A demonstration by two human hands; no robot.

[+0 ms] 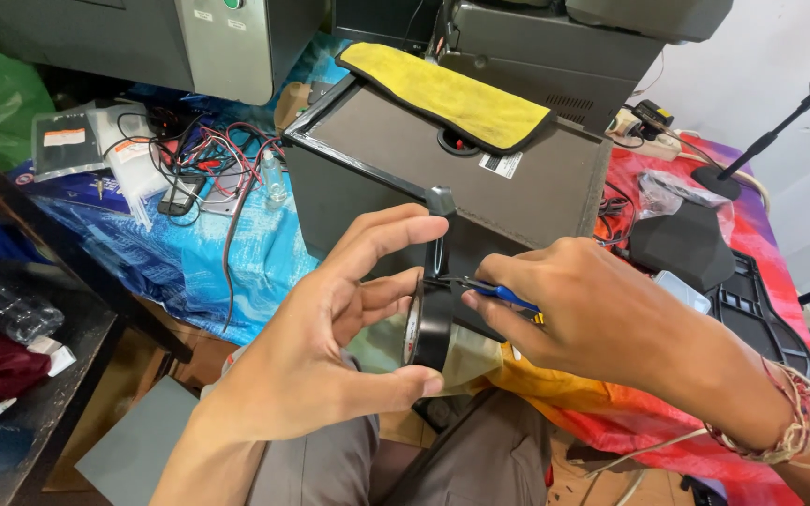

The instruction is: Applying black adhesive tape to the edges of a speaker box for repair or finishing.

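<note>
Left hand (330, 328) clamped around a roll of black tape (428, 323), thumb under the rim, index finger arched over the top, roll held on edge in front of a dark speaker box (405, 164). Right hand (592, 319) pinching blue-handled scissors (494, 292), tips touching the strip pulled up from the roll. Yellow cloth (452, 94) draped across the box top. Red and black wires (213, 155) tangled on the blue sheet (142, 234) to the left.
</note>
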